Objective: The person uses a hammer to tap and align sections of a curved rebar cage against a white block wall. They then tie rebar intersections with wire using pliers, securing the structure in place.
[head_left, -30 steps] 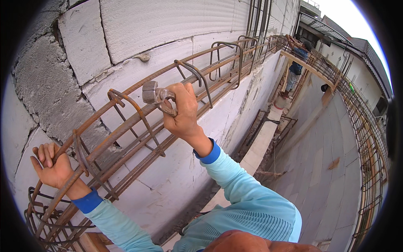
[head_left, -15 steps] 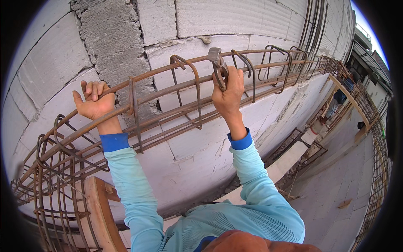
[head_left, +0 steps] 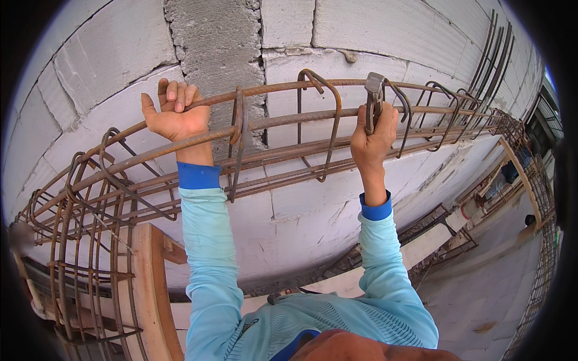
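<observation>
My right hand point(head_left: 374, 141) is wrapped round the handles of a pair of end-cutting pincers point(head_left: 374, 90), whose metal head points up above my fingers. The pincers stand beside a bent stirrup on the long rebar cage point(head_left: 274, 118). My left hand point(head_left: 180, 114) is raised with its palm turned up, thumb apart and fingers loosely curled, nothing visible in it. Its forearm passes behind the front long bar, and the hand lies against the rear upper bar. A stirrup point(head_left: 238, 120) hangs on the bars just right of my left hand.
Behind the cage rises a white block wall point(head_left: 367, 30) with a rough grey concrete column point(head_left: 217, 42). An upright rebar cage point(head_left: 63, 265) joins at left, next to a wooden formwork board point(head_left: 150, 283). Vertical bars point(head_left: 495, 60) stand at upper right. Another person point(head_left: 512, 171) is far right.
My view has swung left, so the wall, cage and both hands appear further right. The pincers have turned more edge-on in my right hand. My left hand stays palm up.
</observation>
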Demonstrator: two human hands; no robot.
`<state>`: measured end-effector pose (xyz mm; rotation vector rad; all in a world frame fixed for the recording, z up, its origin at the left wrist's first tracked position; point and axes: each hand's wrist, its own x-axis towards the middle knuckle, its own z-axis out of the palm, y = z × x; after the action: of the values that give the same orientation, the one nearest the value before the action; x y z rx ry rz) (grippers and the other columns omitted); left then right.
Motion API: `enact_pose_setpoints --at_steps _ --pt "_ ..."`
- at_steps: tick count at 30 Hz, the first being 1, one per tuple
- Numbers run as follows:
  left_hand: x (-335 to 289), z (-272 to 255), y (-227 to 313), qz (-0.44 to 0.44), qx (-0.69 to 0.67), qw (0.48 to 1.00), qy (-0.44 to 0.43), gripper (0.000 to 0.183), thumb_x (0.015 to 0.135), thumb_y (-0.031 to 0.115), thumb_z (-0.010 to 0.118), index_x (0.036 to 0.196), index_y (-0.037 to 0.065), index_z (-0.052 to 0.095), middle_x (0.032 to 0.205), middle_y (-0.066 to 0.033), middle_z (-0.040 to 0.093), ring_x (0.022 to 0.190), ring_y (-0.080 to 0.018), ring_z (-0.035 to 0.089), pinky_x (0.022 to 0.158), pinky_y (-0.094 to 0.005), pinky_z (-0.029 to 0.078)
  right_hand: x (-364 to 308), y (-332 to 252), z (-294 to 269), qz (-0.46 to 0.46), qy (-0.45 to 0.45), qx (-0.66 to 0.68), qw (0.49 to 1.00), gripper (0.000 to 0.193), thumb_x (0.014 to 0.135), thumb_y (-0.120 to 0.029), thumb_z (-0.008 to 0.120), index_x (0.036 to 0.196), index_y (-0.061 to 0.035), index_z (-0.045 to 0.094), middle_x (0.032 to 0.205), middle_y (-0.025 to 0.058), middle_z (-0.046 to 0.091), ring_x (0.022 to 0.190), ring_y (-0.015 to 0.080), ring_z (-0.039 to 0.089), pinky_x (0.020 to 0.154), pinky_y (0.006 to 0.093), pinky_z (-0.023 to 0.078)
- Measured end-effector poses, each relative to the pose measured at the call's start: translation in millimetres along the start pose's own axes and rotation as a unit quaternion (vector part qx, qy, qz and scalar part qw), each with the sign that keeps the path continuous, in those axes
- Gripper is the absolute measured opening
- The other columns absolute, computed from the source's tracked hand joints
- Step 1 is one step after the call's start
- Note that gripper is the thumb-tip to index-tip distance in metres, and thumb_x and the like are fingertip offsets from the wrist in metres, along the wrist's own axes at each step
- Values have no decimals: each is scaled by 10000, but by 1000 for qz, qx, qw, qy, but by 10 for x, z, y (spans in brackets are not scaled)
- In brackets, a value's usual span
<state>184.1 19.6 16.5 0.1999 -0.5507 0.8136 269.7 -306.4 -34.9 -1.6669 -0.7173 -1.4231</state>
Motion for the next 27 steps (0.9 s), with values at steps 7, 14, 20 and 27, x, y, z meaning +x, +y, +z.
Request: enact_pose_setpoints --at_steps 7,14,20,27 --pt "-226 138 84 -88 -59 991 -86 495 1050 381 443 1223 -73 535 1027 -164 584 940 -260 571 841 -375 449 10 41 -17 -24 -15 -29 999 187 833 -7 661 1011 -33 610 859 95 611 811 306 489 717 421 408" --pt "-1057 372 154 -57 85 992 71 501 1088 277 388 1390 -122 400 1334 -247 527 1267 -341 523 1076 -463 433 -9 142 -18 -39 -22 -48 998 116 938 -133 693 973 -54 615 772 74 562 779 271 486 694 408 392" --pt "-2393 398 591 -210 210 950 -100 382 1086 190 443 1341 -90 498 1181 -231 632 991 -273 676 838 -379 561 -2 106 -4 -10 5 -36 999 195 992 -236 661 978 -45 623 828 111 583 784 290 538 722 408 421" --pt "-3091 1139 578 -318 134 895 -282 243 965 196 714 1081 -17 693 1063 -147 651 909 -197 641 731 -306 498 -42 118 21 33 8 14 999 218 1015 -256 649 959 -45 636 790 60 581 749 206 509 704 348 411"
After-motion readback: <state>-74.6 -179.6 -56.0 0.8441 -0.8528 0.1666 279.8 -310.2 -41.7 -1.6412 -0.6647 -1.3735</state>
